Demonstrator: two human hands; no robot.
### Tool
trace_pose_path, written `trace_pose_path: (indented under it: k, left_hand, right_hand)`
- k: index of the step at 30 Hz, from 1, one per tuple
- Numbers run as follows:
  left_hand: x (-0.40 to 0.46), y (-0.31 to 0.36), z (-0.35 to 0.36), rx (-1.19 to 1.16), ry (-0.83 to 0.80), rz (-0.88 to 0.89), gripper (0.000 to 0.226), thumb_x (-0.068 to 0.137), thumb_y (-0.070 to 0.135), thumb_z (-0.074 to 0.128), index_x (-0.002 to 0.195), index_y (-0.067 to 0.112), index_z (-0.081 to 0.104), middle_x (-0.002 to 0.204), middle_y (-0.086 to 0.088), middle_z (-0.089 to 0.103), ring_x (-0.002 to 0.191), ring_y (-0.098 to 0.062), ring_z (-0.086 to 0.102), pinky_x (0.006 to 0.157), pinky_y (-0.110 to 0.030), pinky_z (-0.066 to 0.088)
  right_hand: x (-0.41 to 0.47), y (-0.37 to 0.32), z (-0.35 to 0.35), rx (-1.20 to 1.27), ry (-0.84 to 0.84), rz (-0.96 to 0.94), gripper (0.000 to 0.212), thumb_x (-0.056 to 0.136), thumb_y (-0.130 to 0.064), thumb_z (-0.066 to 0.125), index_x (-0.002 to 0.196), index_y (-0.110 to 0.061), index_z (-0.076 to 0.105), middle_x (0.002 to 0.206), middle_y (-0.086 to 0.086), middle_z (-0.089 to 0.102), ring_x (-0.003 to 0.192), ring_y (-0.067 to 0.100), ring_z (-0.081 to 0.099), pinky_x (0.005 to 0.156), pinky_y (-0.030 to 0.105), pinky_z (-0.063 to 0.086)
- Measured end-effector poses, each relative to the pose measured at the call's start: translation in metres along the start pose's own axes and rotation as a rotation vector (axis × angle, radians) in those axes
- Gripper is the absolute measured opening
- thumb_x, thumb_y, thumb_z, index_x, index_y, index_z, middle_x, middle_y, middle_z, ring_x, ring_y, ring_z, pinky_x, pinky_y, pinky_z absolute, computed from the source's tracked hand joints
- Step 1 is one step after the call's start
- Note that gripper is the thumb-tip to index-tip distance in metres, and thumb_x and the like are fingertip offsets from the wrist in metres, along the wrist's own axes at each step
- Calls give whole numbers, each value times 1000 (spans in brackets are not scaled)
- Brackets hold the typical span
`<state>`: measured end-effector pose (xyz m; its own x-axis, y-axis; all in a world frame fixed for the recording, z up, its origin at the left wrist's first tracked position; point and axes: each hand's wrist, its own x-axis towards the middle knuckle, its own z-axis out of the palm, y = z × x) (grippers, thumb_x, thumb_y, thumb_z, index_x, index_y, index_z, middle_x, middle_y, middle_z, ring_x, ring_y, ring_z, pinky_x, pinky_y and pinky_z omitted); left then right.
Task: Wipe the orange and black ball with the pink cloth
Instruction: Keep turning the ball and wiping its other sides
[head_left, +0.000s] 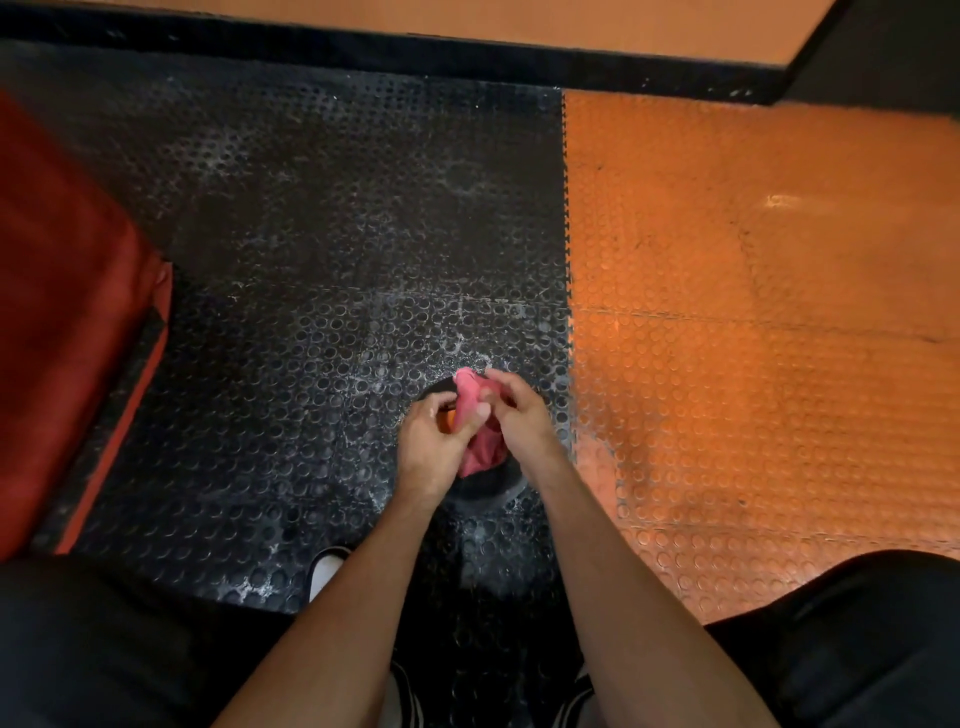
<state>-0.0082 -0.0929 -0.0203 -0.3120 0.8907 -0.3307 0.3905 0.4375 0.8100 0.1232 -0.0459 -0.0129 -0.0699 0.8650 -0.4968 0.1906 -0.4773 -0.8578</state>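
With my left hand (434, 447) and right hand (519, 415) both pinching the crumpled pink cloth (480, 431) over the orange and black ball (488, 486) on the near black studded mat (311, 312), I judge wiping is underway; next, rub across its uncovered sides.

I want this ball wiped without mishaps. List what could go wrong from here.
1. Both the left hand and right hand hold the pink cloth; neither steadies the ball, so it might roll.
2. The cloth is bunched, so it may wipe poorly.
3. White dust on the black mat could dirty the ball again.
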Motion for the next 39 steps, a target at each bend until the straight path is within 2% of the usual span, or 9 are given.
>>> trace_pose_path:
  k: [4,11,15,18,22,25,28,32,39]
  left_hand:
    - [1,-2,0,30,21,29,31,80,48,81,98,28,65,108,7,62,99,-12,62,82,-29,49]
    - [2,-6,2,-132,26,-83,14,95,35,69,84,26,67,90,1,73,81,-21,72,75,-44,61]
    - [1,0,1,-272,94,-250,17,104,26,56,97,12,61,89,-4,72,80,-22,68,57,-25,47]
    - [2,-1,0,-301,71,-213,16,100,35,63,107,21,58,104,5,69,94,-15,67,68,-25,47]
    - [4,-2,3,-203,-130,-1,80,80,61,78,147,35,45,133,20,57,117,1,56,100,-25,45]
    - [9,-9,6,-114,-81,43,64,85,30,81,143,31,53,124,12,67,109,-6,66,99,-33,56]
    - [8,-11,7,-136,-21,2,50,93,10,69,135,34,58,109,8,73,85,-8,73,79,-33,63]
    - [8,-20,3,-151,116,-122,39,97,22,66,135,31,59,96,9,72,80,-11,73,74,-38,64]
    - [5,-32,6,-3,166,-72,40,95,46,66,128,25,61,118,5,52,97,-11,59,85,-32,52]
  right_hand:
    - [5,5,6,54,34,41,42,106,-36,58,147,-39,50,122,-14,65,114,13,65,106,50,53]
    - [6,11,4,-64,61,23,65,97,-15,72,153,-33,45,124,-6,68,113,14,66,98,38,51]
    - [8,12,2,-54,92,39,68,97,-7,69,152,-37,45,121,-8,66,114,16,64,104,44,51]
    - [7,17,-1,39,81,44,72,95,-6,71,153,-38,44,130,0,69,114,17,66,101,42,53]
    - [6,13,1,112,14,32,59,100,-19,69,151,-40,48,128,-5,68,118,17,66,103,44,56]
    - [8,10,5,211,33,60,35,109,-15,52,140,-31,56,121,8,73,109,25,73,94,43,62]
    - [14,16,4,-150,171,-86,32,107,-16,54,137,-24,63,126,6,72,112,20,70,101,39,57]
    - [14,37,1,-635,182,-265,36,95,-17,71,131,-15,70,131,4,62,120,25,60,108,40,49]
    - [15,47,9,-757,367,-209,36,95,-27,61,129,-16,61,132,7,54,126,31,47,108,52,41]
